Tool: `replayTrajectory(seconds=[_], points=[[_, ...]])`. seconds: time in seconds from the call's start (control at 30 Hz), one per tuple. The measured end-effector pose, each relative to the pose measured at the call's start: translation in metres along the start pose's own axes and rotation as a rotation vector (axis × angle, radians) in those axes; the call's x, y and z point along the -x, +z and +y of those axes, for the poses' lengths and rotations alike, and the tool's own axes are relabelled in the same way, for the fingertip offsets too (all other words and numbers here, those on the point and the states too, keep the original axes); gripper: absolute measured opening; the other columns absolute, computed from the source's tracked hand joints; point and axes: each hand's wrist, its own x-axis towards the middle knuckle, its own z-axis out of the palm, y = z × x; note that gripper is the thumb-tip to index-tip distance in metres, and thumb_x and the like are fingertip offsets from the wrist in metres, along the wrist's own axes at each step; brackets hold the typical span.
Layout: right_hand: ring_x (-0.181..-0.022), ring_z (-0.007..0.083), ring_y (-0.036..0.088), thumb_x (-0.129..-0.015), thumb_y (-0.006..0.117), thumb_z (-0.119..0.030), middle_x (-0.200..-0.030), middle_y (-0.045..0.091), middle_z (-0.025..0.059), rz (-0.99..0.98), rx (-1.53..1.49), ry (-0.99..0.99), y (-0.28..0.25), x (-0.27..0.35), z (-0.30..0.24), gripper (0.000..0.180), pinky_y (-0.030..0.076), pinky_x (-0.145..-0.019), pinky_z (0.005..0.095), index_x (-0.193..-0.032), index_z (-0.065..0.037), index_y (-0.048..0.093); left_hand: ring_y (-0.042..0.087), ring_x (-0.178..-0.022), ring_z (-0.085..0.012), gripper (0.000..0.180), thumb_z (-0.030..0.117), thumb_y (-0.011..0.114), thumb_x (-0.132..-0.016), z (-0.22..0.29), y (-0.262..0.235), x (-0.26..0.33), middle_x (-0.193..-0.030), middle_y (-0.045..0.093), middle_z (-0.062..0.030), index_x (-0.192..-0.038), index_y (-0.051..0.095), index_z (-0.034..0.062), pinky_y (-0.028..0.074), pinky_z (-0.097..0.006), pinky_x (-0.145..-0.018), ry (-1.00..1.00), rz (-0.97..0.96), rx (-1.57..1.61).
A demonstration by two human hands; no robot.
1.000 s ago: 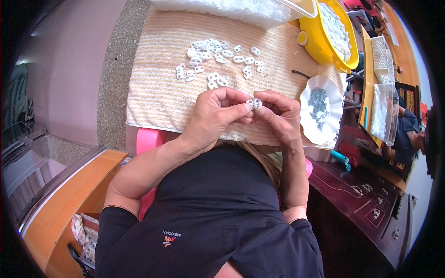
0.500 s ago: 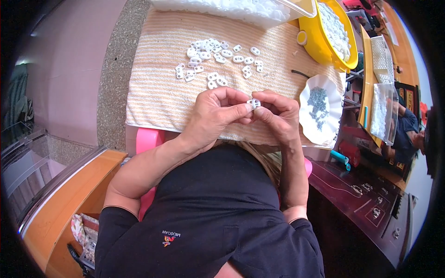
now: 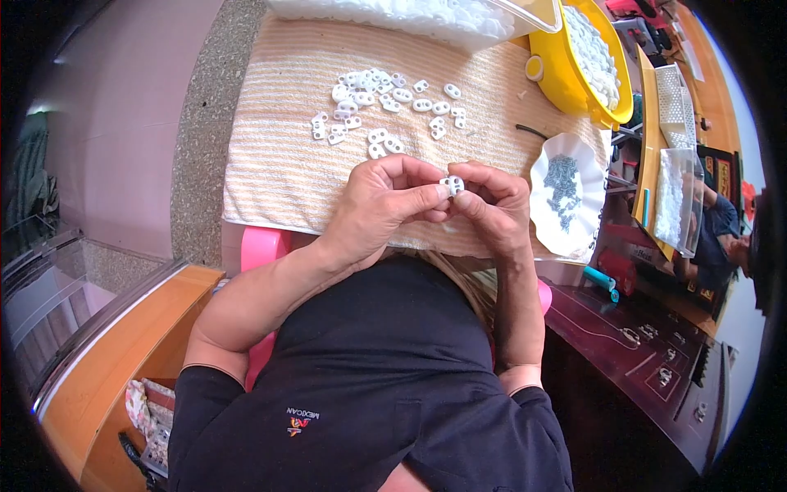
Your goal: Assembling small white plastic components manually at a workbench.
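Between the fingertips of both hands is a small white plastic cord lock (image 3: pixel 452 185) with two holes. My left hand (image 3: pixel 369 201) pinches it from the left with thumb and forefinger. From the other side, my right hand (image 3: pixel 497 203) grips it with thumb and fingers, and parts of it are hidden behind them. Just beyond my hands, a loose group of similar white two-hole pieces (image 3: pixel 401 95) lies on the striped towel (image 3: pixel 279 156). To the right, a white fluted paper plate (image 3: pixel 548 217) bears a heap of tiny dark grey parts (image 3: pixel 562 187), too small to name surely.
A clear bin (image 3: pixel 525 16) of white pieces stands at the far edge. Beside it is a yellow basin (image 3: pixel 566 86) with more white pieces. A short black rod (image 3: pixel 531 129) lies near the plate. Another person (image 3: pixel 721 234) is at the far right.
The cord lock and my fingertips have shifted very slightly to the right and nearer to me. Both hands keep their pinch on it, and the rest looks the same.
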Motion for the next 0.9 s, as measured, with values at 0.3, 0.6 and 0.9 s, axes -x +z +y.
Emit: replayTrajectory(seconds=[0.3,0.6,0.9], points=[[-0.087,0.0216,0.067,-0.086,0.065,0.000,-0.099,0.066,0.0162,-0.022,-0.095,0.040,0.0001,0.0014,-0.0002,0.034,0.058,-0.076,0.0326,-0.117,0.009,0.057,0.066,-0.079,-0.0147,0.019,0.006,0.068,-0.086,0.0026,0.0009,0.0010,-0.090,0.066,-0.0095,-0.101,0.061,-0.0035,0.056,-0.025,-0.072,-0.023,-0.024,0.020],[-0.088,0.0210,0.067,-0.085,0.066,-0.001,-0.100,0.067,0.0150,-0.011,-0.100,0.034,0.0013,0.0012,-0.0010,0.032,0.058,-0.077,0.0318,-0.115,0.008,0.059,0.065,-0.079,-0.0135,0.019,0.008,0.069,-0.086,0.0014,0.0006,-0.0006,-0.091,0.066,-0.0075,-0.101,0.061,-0.0005,0.056,-0.025,-0.073,-0.047,-0.055,0.052],[-0.086,0.0138,0.056,-0.082,0.074,-0.012,-0.096,0.058,0.0086,-0.045,-0.009,-0.128,0.0059,-0.0020,-0.0025,0.031,0.046,-0.075,0.0237,-0.108,0.003,0.065,0.065,-0.078,-0.0125,0.015,0.010,0.069,-0.086,0.0052,0.0020,0.0014,-0.088,0.064,-0.0056,-0.096,0.061,0.0017,0.056,-0.023,-0.071,-0.109,-0.118,0.110]])
